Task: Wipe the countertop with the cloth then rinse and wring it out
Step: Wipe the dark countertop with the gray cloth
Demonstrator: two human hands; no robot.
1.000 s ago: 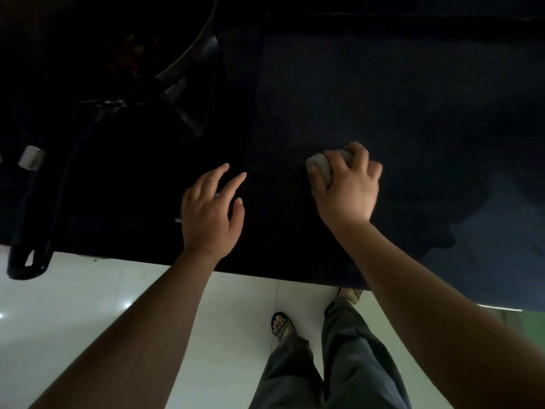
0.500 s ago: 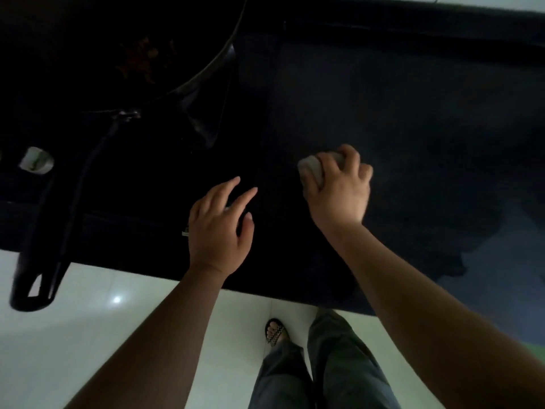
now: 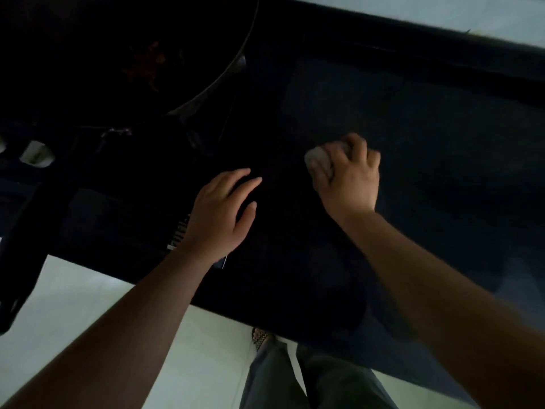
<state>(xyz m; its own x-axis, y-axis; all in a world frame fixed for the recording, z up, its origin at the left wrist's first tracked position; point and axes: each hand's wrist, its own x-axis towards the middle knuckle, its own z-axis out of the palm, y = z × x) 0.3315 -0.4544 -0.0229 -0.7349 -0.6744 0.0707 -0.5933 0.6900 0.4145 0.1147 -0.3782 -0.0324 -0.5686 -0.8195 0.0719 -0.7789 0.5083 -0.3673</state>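
The right hand point(image 3: 348, 178) is gripping the pale cloth point(image 3: 317, 157), pressing it on the dark countertop point(image 3: 427, 149). The left hand point(image 3: 218, 214) is lying flat with fingers loose, holding nothing. What is probably a pan point(image 3: 126, 63) is sitting far left, its handle point(image 3: 26, 240) overhanging the white floor point(image 3: 88, 293).

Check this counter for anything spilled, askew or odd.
One thing stands out: the pan's long handle juts past the countertop edge over the floor, where it could be bumped. Right hand grips the cloth; left hand rests open. Too dim for spills.
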